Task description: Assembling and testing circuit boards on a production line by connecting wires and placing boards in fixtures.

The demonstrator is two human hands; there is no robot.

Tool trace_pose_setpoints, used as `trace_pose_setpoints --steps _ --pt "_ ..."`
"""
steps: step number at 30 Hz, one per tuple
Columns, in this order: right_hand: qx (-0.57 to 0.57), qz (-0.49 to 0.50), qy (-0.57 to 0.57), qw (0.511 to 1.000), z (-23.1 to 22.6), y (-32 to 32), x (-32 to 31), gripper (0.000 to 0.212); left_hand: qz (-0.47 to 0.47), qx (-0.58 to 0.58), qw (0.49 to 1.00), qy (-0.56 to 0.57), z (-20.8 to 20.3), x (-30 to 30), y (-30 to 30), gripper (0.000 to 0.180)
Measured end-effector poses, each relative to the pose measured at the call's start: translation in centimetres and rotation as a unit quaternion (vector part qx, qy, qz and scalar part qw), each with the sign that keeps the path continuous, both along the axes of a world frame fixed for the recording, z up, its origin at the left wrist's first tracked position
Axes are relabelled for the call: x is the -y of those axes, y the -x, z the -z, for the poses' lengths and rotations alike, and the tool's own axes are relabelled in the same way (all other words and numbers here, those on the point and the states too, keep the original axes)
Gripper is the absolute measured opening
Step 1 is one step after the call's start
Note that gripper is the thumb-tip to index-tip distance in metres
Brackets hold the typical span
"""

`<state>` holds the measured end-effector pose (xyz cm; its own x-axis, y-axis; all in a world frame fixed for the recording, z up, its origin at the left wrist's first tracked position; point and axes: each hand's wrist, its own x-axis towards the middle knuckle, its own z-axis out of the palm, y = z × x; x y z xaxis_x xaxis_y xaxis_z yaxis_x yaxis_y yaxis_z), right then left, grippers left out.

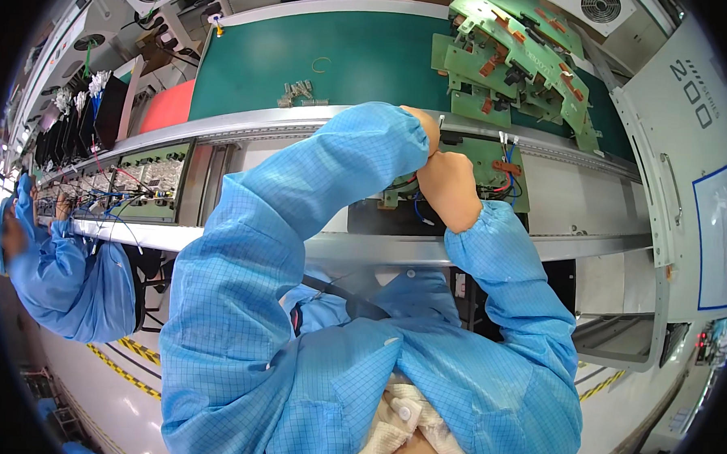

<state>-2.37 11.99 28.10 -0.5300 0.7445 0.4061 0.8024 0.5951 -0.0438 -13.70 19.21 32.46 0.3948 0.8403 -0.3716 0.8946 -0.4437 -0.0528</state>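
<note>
Both my hands meet over a green circuit board [472, 151] that lies across the conveyor rails in front of me. My left hand [424, 127] reaches across to the board's far edge, its fingers hidden behind the sleeve and the other hand. Just nearer and to the right, my right hand [448, 182] is closed, with its back toward the camera; what its fingers grip is hidden. Blue and red wires [512, 178] stick up from the board on the right, by a brown-orange part [506, 166]. More wire [419, 209] loops out below my hands.
Beyond the far rail [258, 125], a green mat [371, 53] bears small metal parts [298, 93] and a thin yellow ring [321, 65]. Green boards [517, 63] are piled at right. Wired boards [156, 181] stand leftward, near a co-worker [77, 275]. A white machine [692, 128] flanks the right.
</note>
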Motion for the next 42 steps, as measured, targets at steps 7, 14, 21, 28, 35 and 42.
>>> trace_pose_setpoints --steps 7,14,21,28,35,42 --pt "0.091 0.031 -0.056 0.994 0.3 0.7 0.0 0.022 0.015 0.133 0.988 0.076 0.1 -1.6 2.2 0.037" --pt "0.072 0.062 -0.065 0.993 3.1 1.5 1.1 0.018 0.007 0.152 0.988 -0.026 2.9 0.8 2.9 0.037" --pt "0.024 0.036 -0.029 0.999 2.7 1.4 -0.4 0.014 0.045 0.123 0.988 -0.084 2.4 0.4 3.0 0.032" --pt "0.061 0.063 -0.024 0.996 2.3 1.3 0.0 0.014 0.156 0.148 0.972 -0.093 2.9 1.0 3.9 0.021" --pt "0.030 0.058 0.008 0.998 2.0 0.7 1.6 0.015 0.144 0.167 0.962 -0.160 3.5 3.0 3.1 0.021" --pt "-0.015 0.064 0.119 0.991 -4.3 -1.5 2.3 0.039 0.242 0.313 0.911 -0.113 0.4 2.6 4.7 0.016"
